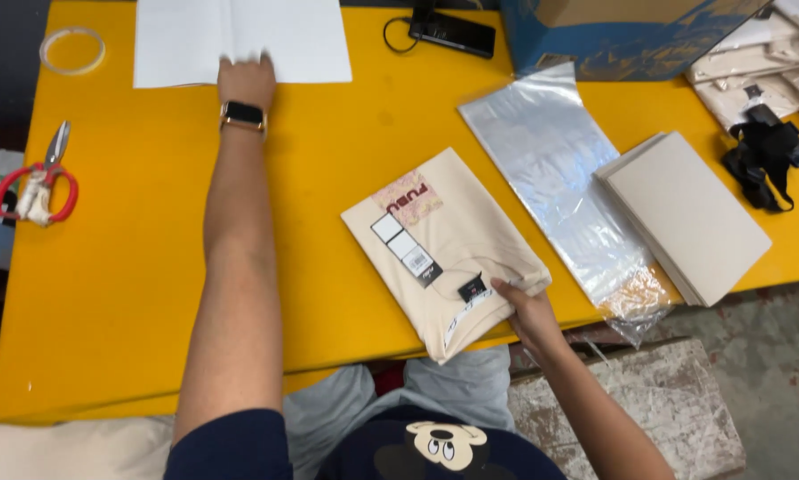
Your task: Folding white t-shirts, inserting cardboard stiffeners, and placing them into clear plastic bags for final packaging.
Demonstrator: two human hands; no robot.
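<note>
My right hand (526, 311) pinches the near corner of the folded cream shirt (444, 252) lying on the yellow tabletop (142, 267); a pink square label and white tags sit on its top. Beyond it lie a clear plastic bag (555, 169) and grey cardboard sheets (688, 213). Farthest, my left hand (247, 82) presses flat, fingers spread, on white paper (239, 40).

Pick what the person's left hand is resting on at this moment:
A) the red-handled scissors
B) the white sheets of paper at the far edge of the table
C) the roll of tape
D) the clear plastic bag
B: the left hand lies flat on the white sheets of paper, while the right hand grips the folded cream shirt.
</note>
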